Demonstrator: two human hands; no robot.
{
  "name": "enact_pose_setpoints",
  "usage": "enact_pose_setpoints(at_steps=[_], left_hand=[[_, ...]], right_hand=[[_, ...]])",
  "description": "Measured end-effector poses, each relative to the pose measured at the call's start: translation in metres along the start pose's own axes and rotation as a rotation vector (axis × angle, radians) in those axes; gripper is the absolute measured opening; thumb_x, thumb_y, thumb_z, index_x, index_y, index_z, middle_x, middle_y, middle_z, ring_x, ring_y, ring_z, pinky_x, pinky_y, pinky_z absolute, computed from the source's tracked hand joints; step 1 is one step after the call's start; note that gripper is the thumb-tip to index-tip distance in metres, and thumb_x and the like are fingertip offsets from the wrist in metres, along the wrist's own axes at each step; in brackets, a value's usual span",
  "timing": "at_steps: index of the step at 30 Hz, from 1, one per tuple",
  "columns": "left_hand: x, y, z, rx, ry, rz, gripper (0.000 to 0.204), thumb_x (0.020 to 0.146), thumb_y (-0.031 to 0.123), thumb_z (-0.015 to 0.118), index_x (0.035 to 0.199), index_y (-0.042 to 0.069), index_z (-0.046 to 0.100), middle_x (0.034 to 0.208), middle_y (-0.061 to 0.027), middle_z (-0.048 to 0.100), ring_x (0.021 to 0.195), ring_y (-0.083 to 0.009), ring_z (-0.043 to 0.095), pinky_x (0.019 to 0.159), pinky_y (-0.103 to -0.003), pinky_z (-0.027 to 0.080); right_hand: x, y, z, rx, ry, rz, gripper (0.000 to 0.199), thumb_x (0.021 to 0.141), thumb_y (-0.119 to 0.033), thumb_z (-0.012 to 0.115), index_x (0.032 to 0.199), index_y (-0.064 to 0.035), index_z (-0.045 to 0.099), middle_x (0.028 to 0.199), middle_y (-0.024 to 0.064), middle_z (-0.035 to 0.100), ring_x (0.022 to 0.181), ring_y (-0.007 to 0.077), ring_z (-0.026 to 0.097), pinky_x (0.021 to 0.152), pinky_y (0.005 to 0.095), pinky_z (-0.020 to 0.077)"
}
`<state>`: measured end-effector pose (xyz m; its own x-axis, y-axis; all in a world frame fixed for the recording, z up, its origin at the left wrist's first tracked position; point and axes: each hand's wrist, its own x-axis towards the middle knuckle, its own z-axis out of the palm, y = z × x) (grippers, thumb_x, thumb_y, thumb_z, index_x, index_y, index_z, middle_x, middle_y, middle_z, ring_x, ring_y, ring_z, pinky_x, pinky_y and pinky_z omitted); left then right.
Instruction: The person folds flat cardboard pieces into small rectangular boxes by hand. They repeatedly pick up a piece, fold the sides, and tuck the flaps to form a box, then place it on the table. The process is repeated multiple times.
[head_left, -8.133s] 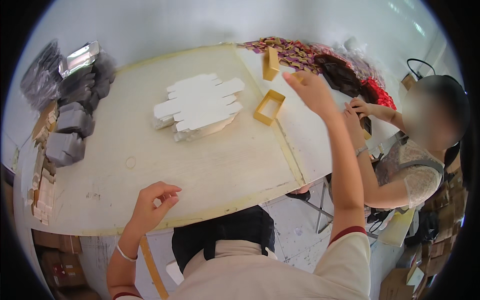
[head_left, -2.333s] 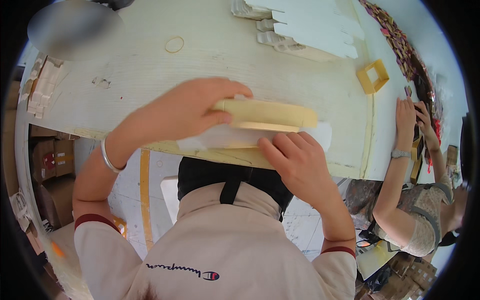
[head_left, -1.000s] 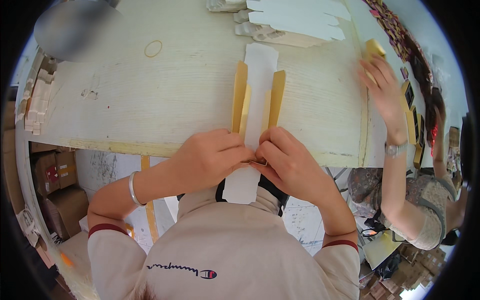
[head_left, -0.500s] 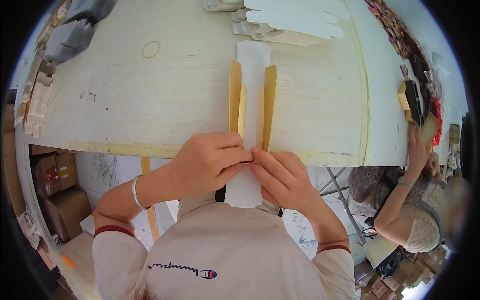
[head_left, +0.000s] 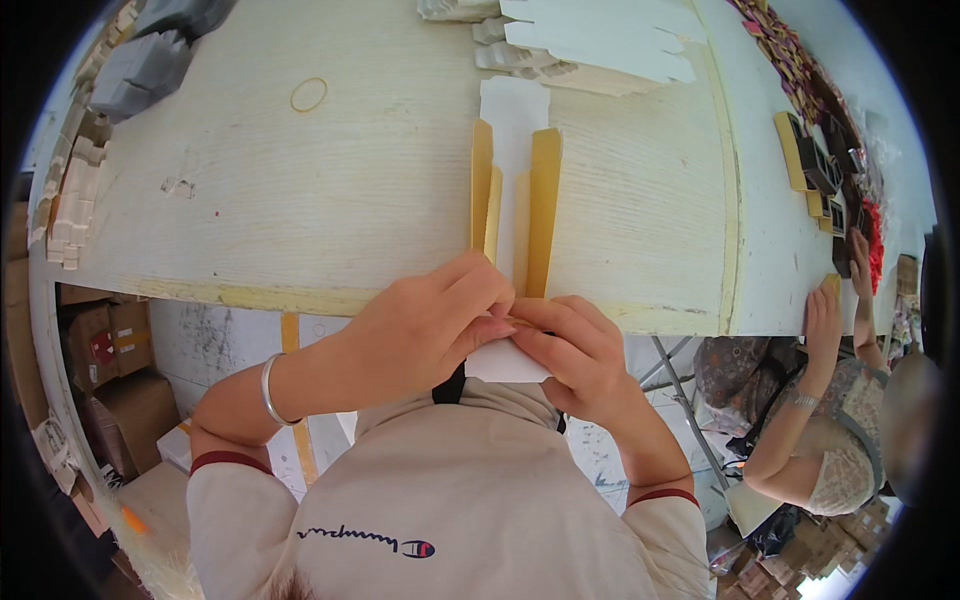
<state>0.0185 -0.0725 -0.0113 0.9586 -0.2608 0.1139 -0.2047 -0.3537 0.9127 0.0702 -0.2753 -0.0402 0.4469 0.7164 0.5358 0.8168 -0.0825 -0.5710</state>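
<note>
A long folding carton [head_left: 515, 105], white on its upper face, lies lengthwise before me with its near end over the table edge. Gold side panels [head_left: 545, 205] stand up along both of its long sides. At that near end my left hand [head_left: 440, 312] is closed, thumb and fingers pinching the folds. Close against it, my right hand [head_left: 575, 350] has its fingers curled on the same corner area. Below the fingers a white end flap [head_left: 508, 364] juts toward my body. The exact fold between the fingertips is hidden.
A stack of flat white carton blanks [head_left: 600, 40] lies at the far side. A rubber band [head_left: 309, 95] rests on the table [head_left: 350, 190]. Grey stacked pieces [head_left: 140, 75] stand far left. At right, a co-worker's hands [head_left: 823, 315] are beside gold and black boxes [head_left: 805, 165].
My left hand has shifted slightly right, its fingers bending more over the near end. The white end flap shows shorter. The carton sits a little further right. The co-worker's hands have moved apart.
</note>
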Motion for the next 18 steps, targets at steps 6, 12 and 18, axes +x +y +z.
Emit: enact_pose_setpoints(at_steps=[6, 12, 18], left_hand=[[-0.002, -0.008, -0.012, -0.398, -0.07, -0.154, 0.016, 0.087, 0.003, 0.065, 0.096, 0.005, 0.051, 0.082, -0.0051, 0.054, 0.064, -0.0153, 0.05, 0.057, -0.028, 0.043], [-0.007, -0.009, 0.001, -0.181, 0.055, -0.018, 0.019, 0.088, 0.001, 0.061, 0.103, 0.004, 0.05, 0.072, -0.0037, 0.053, 0.055, -0.0116, 0.048, 0.052, -0.024, 0.04], [-0.006, 0.002, 0.008, -0.203, 0.173, -0.18, 0.023, 0.087, 0.001, 0.063, 0.106, 0.005, 0.051, 0.072, -0.0044, 0.056, 0.053, -0.012, 0.051, 0.05, -0.025, 0.041]], right_hand=[[0.009, -0.008, -0.006, 0.168, -0.007, 0.193, 0.028, 0.064, 0.01, 0.069, 0.089, 0.0014, 0.06, 0.1, 0.0148, 0.061, 0.074, 0.0282, 0.058, 0.061, 0.0349, 0.0482], [0.018, -0.009, -0.008, 0.269, -0.032, 0.334, 0.016, 0.078, 0.01, 0.065, 0.091, 0.0017, 0.059, 0.092, 0.0137, 0.058, 0.071, 0.0291, 0.057, 0.059, 0.0324, 0.0482], [0.011, -0.006, 0.002, 0.227, 0.144, 0.25, 0.03, 0.082, 0.007, 0.064, 0.11, 0.0021, 0.054, 0.092, 0.0138, 0.059, 0.066, 0.0242, 0.057, 0.059, 0.0306, 0.0484]])
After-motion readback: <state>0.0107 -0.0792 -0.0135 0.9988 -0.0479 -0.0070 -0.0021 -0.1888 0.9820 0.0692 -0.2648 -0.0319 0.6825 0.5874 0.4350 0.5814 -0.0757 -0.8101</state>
